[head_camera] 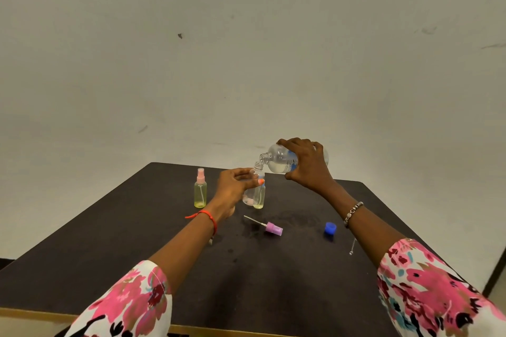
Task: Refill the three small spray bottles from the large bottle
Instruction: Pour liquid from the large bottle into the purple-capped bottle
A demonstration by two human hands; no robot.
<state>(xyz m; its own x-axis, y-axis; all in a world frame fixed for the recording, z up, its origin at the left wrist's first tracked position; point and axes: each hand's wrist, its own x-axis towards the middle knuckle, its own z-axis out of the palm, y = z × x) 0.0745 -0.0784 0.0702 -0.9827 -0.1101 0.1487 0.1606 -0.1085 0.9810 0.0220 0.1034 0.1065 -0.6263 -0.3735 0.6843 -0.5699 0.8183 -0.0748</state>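
While the right hand (pixel 308 165) wraps the tipped large bottle (pixel 280 159), the left hand (pixel 235 187) pinches an uncapped small spray bottle (pixel 256 189) at table (pixel 109 254) centre. Mouths misaligned, liquid could spill. Its purple sprayer (pixel 272 228) lies at six o'clock; a capped yellowish bottle (pixel 200 190) stands at nine.

The near half of the bench (pixel 164 276) lies open between the two forearms. Farther in, a purple spray head (pixel 273 228) and a blue cap (pixel 330 228) lie loose, well apart. A yellow spray bottle (pixel 200 192) stands at far left, with bare bench left of it.
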